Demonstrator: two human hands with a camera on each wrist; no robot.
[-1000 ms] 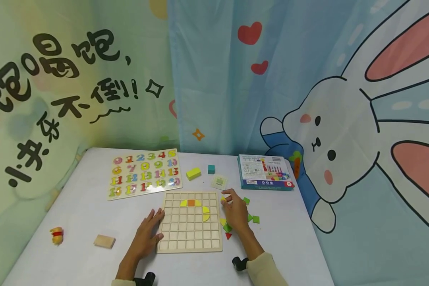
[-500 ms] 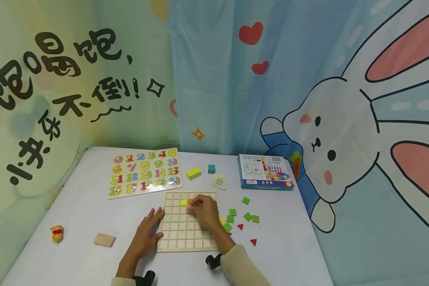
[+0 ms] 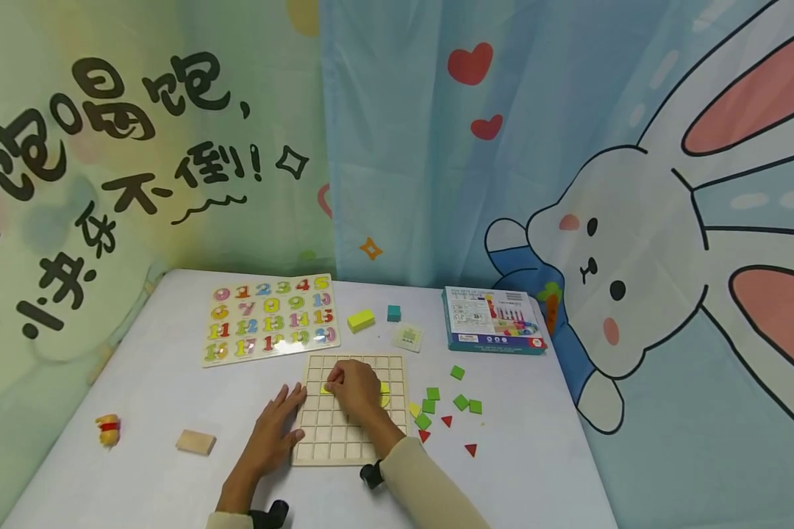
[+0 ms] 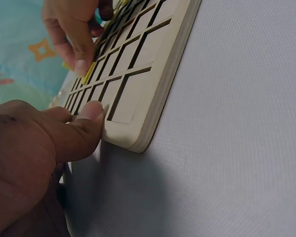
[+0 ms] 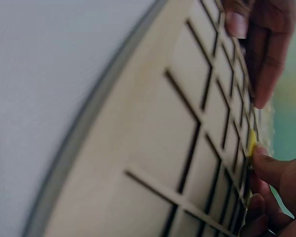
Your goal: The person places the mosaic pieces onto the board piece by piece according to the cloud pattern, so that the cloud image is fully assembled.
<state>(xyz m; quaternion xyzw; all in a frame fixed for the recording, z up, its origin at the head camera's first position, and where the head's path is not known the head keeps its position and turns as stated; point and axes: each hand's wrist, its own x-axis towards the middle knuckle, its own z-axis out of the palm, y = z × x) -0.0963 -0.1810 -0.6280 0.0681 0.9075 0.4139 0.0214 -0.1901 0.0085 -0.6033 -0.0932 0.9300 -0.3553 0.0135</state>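
Head view: the right hand [image 3: 353,387] lies over the upper left part of the wooden grid board [image 3: 352,441], its fingertips curled onto a small yellow piece [image 3: 326,389] that sits in a cell near the board's left edge, in the second row from the far edge. Only a sliver of that piece shows from under the fingers; it is flat, thin and bright yellow. The right wrist view shows the fingertips [image 5: 266,165] pinching the yellow piece's [image 5: 251,140] edge, so the grip is narrow and closed on it. Another yellow piece [image 3: 385,397] peeps out at the hand's right side. The left hand [image 3: 273,430] rests flat on the table [image 3: 145,411] with fingers straight, and in the left wrist view its thumb [image 4: 86,123] presses against the board's [image 4: 158,89] left edge. The board is pale wood, cut into square cells. Green squares [image 3: 461,402] and red triangles [image 3: 470,449] lie loose on the table just beyond the board's right edge.
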